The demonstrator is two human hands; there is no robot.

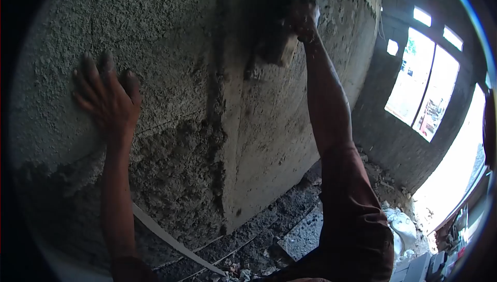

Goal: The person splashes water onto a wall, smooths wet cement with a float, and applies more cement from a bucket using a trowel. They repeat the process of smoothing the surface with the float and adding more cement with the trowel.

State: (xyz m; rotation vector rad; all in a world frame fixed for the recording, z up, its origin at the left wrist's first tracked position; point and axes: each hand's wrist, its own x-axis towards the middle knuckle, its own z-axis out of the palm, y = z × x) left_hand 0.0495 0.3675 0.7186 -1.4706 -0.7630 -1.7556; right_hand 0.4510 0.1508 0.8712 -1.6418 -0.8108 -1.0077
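My left hand lies with its fingers spread against the rough grey plaster wall and holds nothing. Up at the top centre, my right hand is closed around what looks like a plastering float, with a brownish edge showing below the hand. Motion blurs the float's dark body, and I cannot make out its full outline. It is at the wall, just right of a vertical corner edge. Smoother plaster covers the face under it, while coarse dark mortar shows lower left of that edge.
A pale strip slants down toward the floor at the wall's foot. Rubble and a grey slab lie below. White sacks stand at the lower right, near a bright doorway. A window opens in the right wall.
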